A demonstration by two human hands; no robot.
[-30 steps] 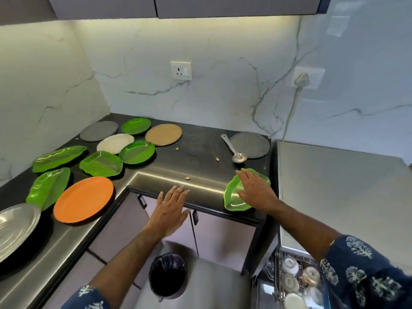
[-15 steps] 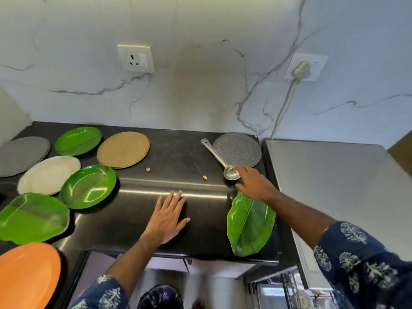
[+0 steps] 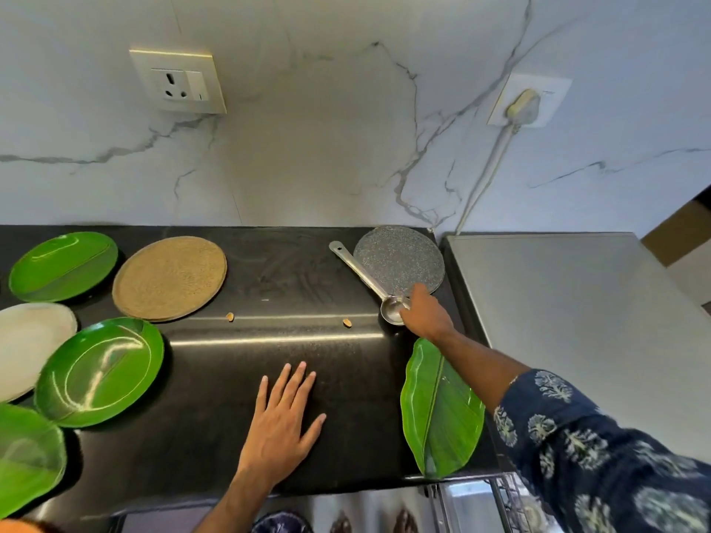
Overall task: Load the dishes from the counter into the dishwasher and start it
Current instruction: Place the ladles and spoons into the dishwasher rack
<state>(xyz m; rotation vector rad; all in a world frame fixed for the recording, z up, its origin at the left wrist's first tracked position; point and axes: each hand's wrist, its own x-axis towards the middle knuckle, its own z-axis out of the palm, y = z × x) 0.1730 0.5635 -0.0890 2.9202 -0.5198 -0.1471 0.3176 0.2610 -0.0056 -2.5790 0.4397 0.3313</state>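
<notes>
Most of the job lies ahead, judging by how much sits on the black desk [image 3: 269, 363]. At its far right the right hand [image 3: 427, 313] reaches to the bowl of the steel ladle [image 3: 369, 282], whose handle runs up and left over the edge of a speckled grey plate [image 3: 400, 259]. The fingertips touch the ladle's bowl, but whether that grip is pinching it or only resting on it cannot be told from this angle. The left hand [image 3: 281, 428] lies flat on the bare desk near the front edge, fingers spread, holding nothing.

Just near of the right hand, a green leaf-shaped plate [image 3: 438, 413] lies by the desk's right front corner. To the left wait a round tan plate [image 3: 169, 278], two round green plates [image 3: 63, 265] [image 3: 100, 371], a white plate [image 3: 27, 344] and another green leaf plate [image 3: 27, 455] at the frame's edge. Two small crumbs lie mid-desk.

Below the front edge at the right, part of the dishwasher rack [image 3: 504, 502] shows, blurred; its contents cannot be made out. All these pieces are not yet loaded, and starting the machine comes after.
</notes>
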